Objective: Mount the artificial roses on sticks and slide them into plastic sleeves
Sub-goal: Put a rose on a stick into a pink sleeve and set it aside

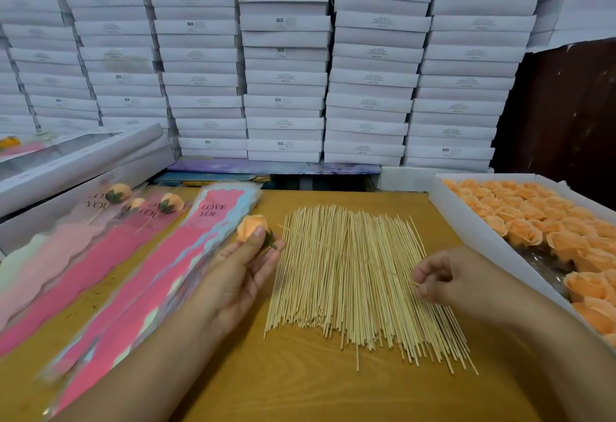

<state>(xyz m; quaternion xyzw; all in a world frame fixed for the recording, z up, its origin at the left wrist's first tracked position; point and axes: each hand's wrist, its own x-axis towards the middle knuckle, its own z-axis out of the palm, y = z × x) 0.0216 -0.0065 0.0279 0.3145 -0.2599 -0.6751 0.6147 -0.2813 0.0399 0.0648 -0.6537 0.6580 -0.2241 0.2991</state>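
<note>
The left hand [245, 266] is raised palm-up over the tabletop [300, 381], its thumb and fingers pinched on a peach rose [250, 226]; the green base of the rose points right, toward the sticks. The right hand [443, 280] pinches the near end of one stick [346, 255] between thumb and forefinger. That stick runs up and to the left across the pile, its far tip close to the rose's green base but not touching it.

The pile of sticks [353, 288] lies fanned in the middle of the tabletop, between the two hands, the ends roughly pointing near and far.

On the right, a white tray [466, 221] holds rows of peach roses [533, 218], packed closely at its far end; a gap with clear film shows nearer in.

On the left, pink sleeves [146, 275] printed "LOVE YOU" lie in overlapping stacks, slanting from near left to far right. Farther left, three finished roses [171, 202] on sticks lie on more sleeves.

Behind the tabletop, stacks of white boxes [283, 55] fill the wall, some marked "SGS". A long windowed box [83, 158] lies at the far left.
</note>
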